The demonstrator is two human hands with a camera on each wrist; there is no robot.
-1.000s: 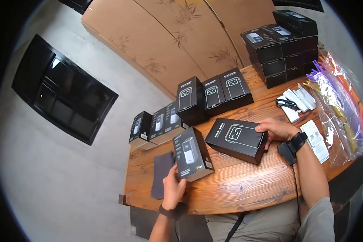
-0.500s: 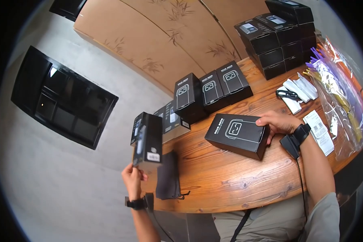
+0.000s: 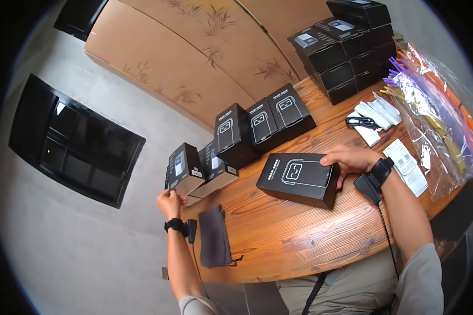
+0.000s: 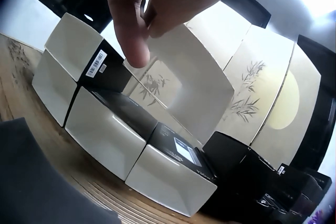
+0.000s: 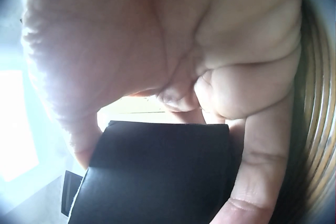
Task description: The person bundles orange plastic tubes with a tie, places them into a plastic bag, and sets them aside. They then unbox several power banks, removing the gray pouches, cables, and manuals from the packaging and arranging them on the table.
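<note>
My left hand (image 3: 170, 203) pinches the near end of a black box with a device picture on its face (image 3: 181, 164), tilted over a row of similar boxes at the table's left back. From the left wrist, its pale end panel (image 4: 195, 79) shows above the pale ends of several boxes (image 4: 107, 134). My right hand (image 3: 355, 160) grips the right end of a black box with a smiling-device line drawing (image 3: 294, 178), thumb on top and fingers down its far side. In the right wrist view that black box (image 5: 157, 171) lies between thumb and fingers.
A dark drawstring pouch (image 3: 213, 239) lies at the table's left. Line-drawing boxes (image 3: 286, 107) stand behind the right hand's box. A tall stack of boxes (image 3: 341, 79), a black cable (image 3: 360, 122), papers (image 3: 407, 168) and a plastic bag of coloured sticks (image 3: 431, 115) occupy the right side.
My left hand has lifted its box from beside the right hand's box and carried it left and back to the row, turning it on the way. The right hand keeps its grip.
</note>
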